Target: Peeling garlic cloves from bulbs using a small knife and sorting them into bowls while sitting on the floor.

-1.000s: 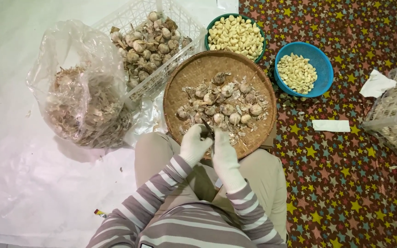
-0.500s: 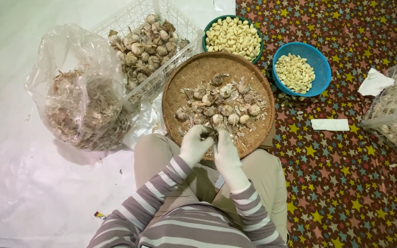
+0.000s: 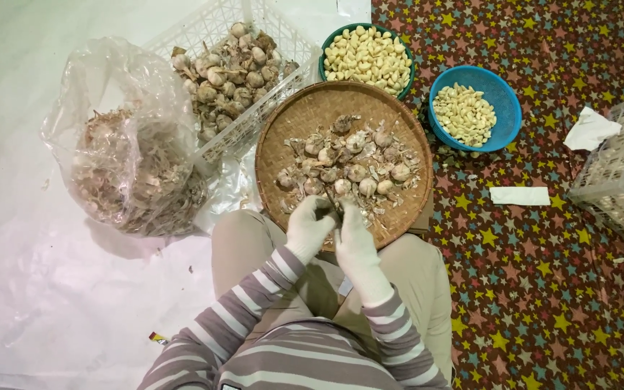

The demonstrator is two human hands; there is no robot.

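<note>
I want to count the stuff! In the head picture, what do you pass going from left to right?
Bag of peels → white crate of garlic → woven tray → blue bowl → tissue → grey basket.

Round tray (image 3: 294, 126): woven cane or bamboo, matt, ribbed. Garlic bulbs (image 3: 355, 170): dry, papery skins. Both hands, left hand (image 3: 310, 227) and right hand (image 3: 355, 242): white knitted cloth gloves, matt. Bag (image 3: 120, 144): thin clear plastic film, glossy, crinkled. Crate (image 3: 218, 22): white moulded plastic lattice. Bowls (image 3: 503, 101): smooth blue plastic. Floor mat (image 3: 543, 289): printed, star-patterned. Sleeves (image 3: 254, 300): striped knit fabric.
</note>
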